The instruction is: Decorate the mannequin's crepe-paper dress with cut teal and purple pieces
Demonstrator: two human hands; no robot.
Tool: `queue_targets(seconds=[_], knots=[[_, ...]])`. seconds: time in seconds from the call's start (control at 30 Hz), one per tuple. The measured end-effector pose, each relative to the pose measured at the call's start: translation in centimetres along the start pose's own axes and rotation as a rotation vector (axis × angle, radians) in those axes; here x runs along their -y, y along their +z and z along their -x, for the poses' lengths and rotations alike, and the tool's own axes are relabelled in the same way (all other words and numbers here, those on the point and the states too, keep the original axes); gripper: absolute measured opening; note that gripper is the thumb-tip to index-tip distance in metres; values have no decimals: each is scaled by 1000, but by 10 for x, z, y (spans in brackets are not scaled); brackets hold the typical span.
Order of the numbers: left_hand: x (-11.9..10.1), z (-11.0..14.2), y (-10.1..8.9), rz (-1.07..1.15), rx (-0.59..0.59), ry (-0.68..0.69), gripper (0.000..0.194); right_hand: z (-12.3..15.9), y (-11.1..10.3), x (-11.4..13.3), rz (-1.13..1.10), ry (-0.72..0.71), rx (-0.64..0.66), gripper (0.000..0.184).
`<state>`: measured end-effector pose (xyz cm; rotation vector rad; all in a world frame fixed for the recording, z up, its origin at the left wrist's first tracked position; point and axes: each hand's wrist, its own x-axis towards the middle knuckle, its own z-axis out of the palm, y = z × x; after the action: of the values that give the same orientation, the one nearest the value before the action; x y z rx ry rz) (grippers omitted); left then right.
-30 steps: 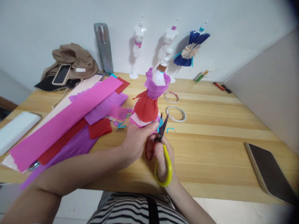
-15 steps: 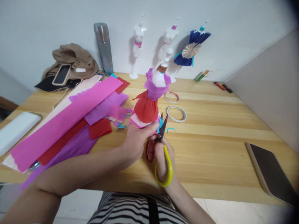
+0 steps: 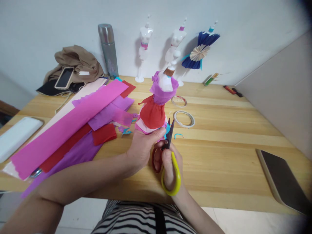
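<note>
My left hand (image 3: 142, 146) is closed round the lower skirt of a small white dress-form mannequin (image 3: 165, 82), holding it tilted above the table. The mannequin wears a purple paper top (image 3: 163, 97) and a layered skirt with a red upper layer (image 3: 153, 113); pink and blue layers show beneath. In my right hand (image 3: 170, 162) are scissors (image 3: 170, 138) with one yellow and one red handle loop. Their blades point up and stand slightly apart, right beside the blue edge of the skirt. My left fingertips are hidden behind the skirt.
Crepe paper strips (image 3: 73, 126) in pink, red and purple cover the left side. Two tape rolls (image 3: 184, 119) lie beyond the scissors. More mannequins (image 3: 145, 44), a thermos (image 3: 109, 52) and a brown cloth (image 3: 78, 61) are along the wall. A phone (image 3: 282, 178) lies at right.
The scissor blades have come slightly closer together. My left hand and the mannequin stay in place.
</note>
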<state>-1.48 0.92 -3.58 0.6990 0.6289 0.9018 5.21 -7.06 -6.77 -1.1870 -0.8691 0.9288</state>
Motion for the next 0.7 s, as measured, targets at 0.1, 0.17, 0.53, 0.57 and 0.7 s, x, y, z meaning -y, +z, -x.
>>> queue_targets(seconds=[0.1,0.17,0.53,0.57,0.7], knots=[[-6,2,7,17,-96,139,34,0,2,3,-29,18,-6,52],[-7,2,8,21,-103,149,29,0,4,4,-48,29,1,52],[-21,-3,6,8,-122,187,34,-8,-49,26,369,-167,158,37],[-24,-5,4,7,-107,191,36,-13,-62,30,534,-244,188,33],[-37,-15,-8,-72,-16,162,31,-35,-105,34,1004,-353,446,22]])
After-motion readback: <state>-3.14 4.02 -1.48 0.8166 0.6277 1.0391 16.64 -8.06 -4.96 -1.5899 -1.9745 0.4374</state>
